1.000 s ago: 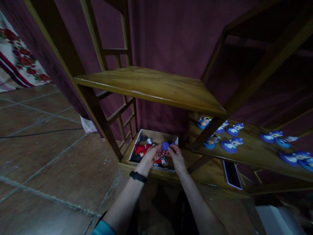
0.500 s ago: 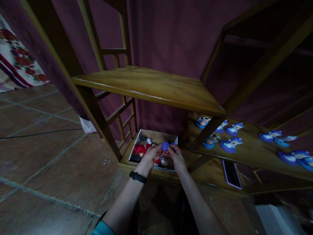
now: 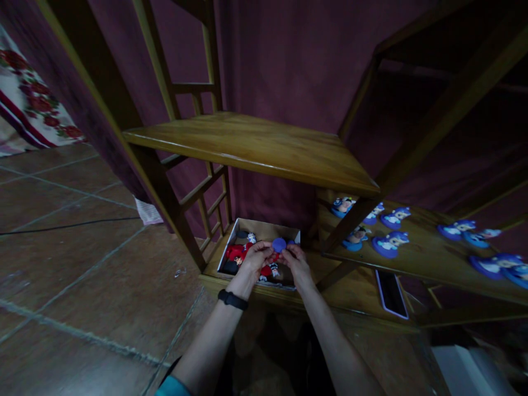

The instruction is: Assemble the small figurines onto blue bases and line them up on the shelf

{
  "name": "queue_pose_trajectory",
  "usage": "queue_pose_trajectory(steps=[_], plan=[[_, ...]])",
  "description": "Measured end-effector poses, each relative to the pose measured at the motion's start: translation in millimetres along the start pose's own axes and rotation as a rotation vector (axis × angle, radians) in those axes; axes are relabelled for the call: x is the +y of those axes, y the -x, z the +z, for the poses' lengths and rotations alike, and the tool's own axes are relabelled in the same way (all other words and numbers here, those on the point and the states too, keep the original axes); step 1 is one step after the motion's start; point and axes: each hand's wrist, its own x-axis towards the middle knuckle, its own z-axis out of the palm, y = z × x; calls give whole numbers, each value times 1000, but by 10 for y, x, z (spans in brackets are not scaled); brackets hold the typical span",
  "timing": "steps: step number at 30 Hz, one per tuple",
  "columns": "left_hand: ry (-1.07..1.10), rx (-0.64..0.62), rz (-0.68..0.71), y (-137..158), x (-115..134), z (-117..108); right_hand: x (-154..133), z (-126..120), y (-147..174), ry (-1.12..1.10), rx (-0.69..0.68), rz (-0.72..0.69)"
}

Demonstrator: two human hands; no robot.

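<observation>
A purple disc (image 3: 279, 245), like the round bases of the shelf figurines, is pinched between my two hands over an open cardboard box (image 3: 270, 224). My left hand (image 3: 256, 259) is closed on its left edge. On the opposite edge the fingers of my right hand (image 3: 296, 260) are closed. Whether a figurine is joined to the disc's hidden side, I cannot tell. Inside the box lie red figurines (image 3: 236, 253) with dark bases, one small white-and-dark figurine head (image 3: 251, 237) and a bit of purple behind my right fingers.
A wooden shelf board (image 3: 247, 140) hangs above the box. To the right, several purple-based figurines (image 3: 390, 243) stand on another shelf. A phone (image 3: 391, 293) lies on the lower board, right of my arm. A slanted wooden post (image 3: 350, 223) stands between.
The purple disc has turned slightly and shows more of its round flat face. Both hands stay almost in the same place.
</observation>
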Motion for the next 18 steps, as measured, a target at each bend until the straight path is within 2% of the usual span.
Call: queue_pose_trajectory(steps=[18], plan=[[-156, 38, 138, 9, 12, 34, -106, 44, 83, 63, -6, 40]])
